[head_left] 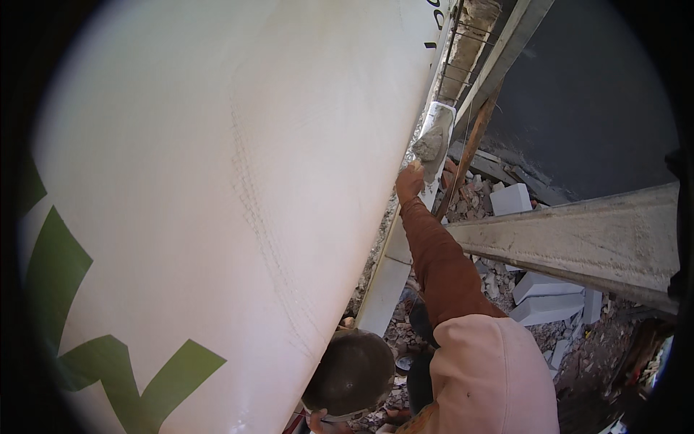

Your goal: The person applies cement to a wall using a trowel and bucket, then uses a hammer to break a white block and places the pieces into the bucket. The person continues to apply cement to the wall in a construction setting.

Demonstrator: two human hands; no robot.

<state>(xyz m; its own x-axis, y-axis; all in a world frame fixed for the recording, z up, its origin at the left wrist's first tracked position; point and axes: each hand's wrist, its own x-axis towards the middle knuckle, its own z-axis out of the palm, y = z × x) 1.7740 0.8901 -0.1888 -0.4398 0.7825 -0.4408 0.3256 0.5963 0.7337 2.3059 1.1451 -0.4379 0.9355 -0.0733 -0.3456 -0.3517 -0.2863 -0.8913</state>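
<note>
My right arm, in a brown sleeve, reaches up along a narrow row of white blocks (383, 293). At its end my right hand (410, 182) is closed round a trowel, its handle mostly hidden by my fingers. Grey mortar (430, 145) covers the trowel blade and lies on the white block (442, 113) there. By the lower edge my left hand (325, 424), only partly in view, grips the rim of a dark round bowl (350, 369), tilted beside the wall. What the bowl contains is too dark to make out.
A large white sheet (217, 181) with green shapes fills the left side, close to the blocks. On the right a concrete beam (571, 235) runs across, with a wooden post (473, 145) near it. Rubble (470, 199) and broken white blocks (549, 298) lie below.
</note>
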